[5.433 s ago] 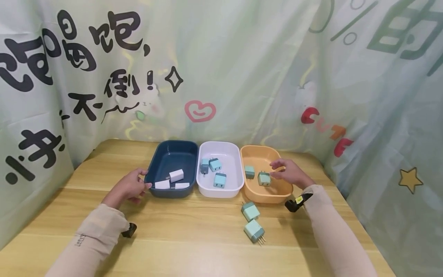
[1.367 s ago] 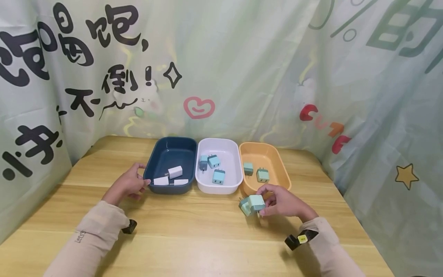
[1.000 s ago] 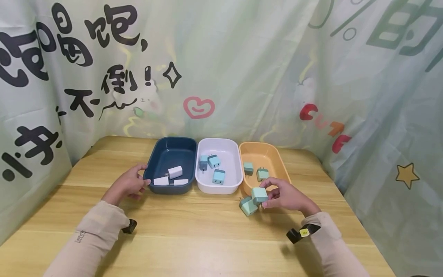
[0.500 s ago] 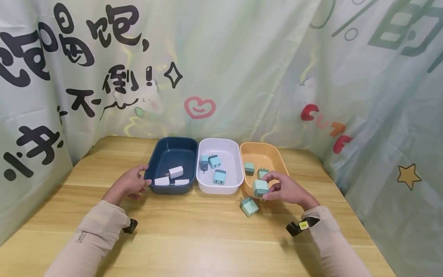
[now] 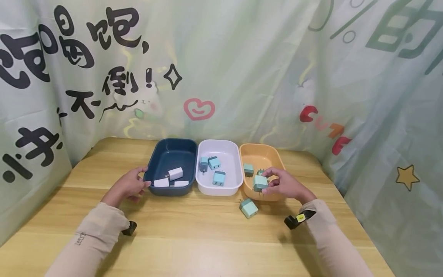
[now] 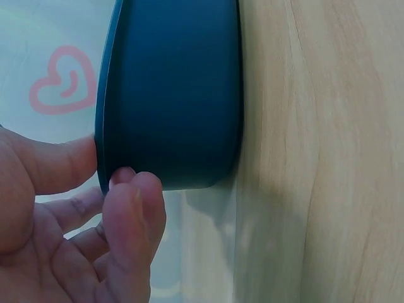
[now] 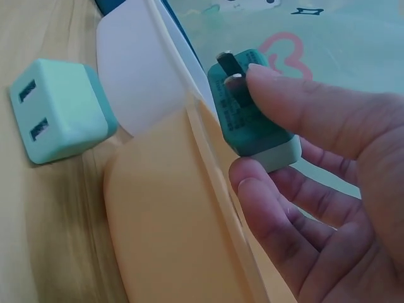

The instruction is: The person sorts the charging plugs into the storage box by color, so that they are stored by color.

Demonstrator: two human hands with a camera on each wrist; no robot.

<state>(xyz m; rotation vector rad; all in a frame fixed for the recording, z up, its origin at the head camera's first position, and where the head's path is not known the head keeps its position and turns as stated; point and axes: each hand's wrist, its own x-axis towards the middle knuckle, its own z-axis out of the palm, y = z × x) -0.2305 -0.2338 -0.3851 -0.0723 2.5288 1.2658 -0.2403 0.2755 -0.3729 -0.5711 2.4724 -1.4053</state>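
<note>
My right hand (image 5: 287,184) pinches a mint-green USB wall charger (image 5: 260,183) between thumb and fingers, above the front part of the orange bin (image 5: 280,157). Its metal prongs show beside the thumb in the right wrist view. Two green chargers lie in that bin: one green charger (image 5: 248,169) at the left, the other largely hidden behind the held one. Another green charger (image 5: 248,208) lies on the table before the bin. My left hand (image 5: 129,184) touches the dark blue bin (image 5: 174,144) at its left rim and front corner, fingers loosely bent (image 6: 50,170).
Three white chargers (image 5: 175,174) lie in the dark blue bin. The white bin (image 5: 219,144), in the middle of the row, holds three light-blue chargers (image 5: 219,178). A printed curtain (image 5: 242,69) hangs behind and beside the wooden table (image 5: 194,238).
My right hand has picked up a green charger from the table and carried it up and away from me, over the orange bin's front edge. The left hand stays at the dark blue bin.
</note>
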